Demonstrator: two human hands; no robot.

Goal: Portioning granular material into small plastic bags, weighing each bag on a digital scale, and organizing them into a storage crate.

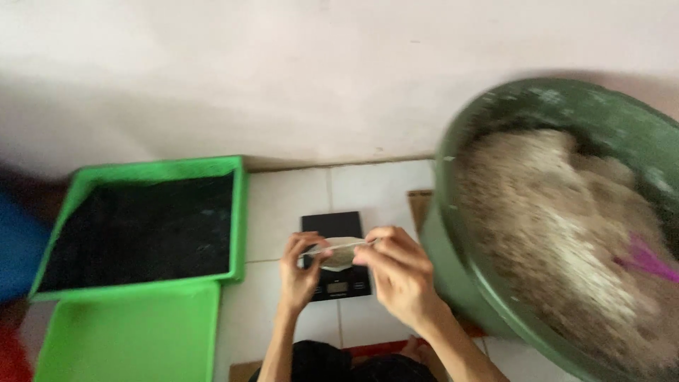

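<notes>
Two hands (300, 265) (399, 272), one bag (339, 251), one scale (334, 258), two green trays (239, 212) (134, 332), one green tub (460, 276), one pink scoop (647, 260).

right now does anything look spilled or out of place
Nothing is clearly spilled. The big green tub sits tilted, its pale grainy heap banked toward the low rim. Both hands hold a small pale bag over the black scale.

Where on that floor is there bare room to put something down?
Bare white tiles lie between the green tray and the black scale, up to the wall. A smaller patch sits between the scale and the big green tub. Around the scale it is crowded: the left hand and right hand hold a small pale bag over it.
</notes>
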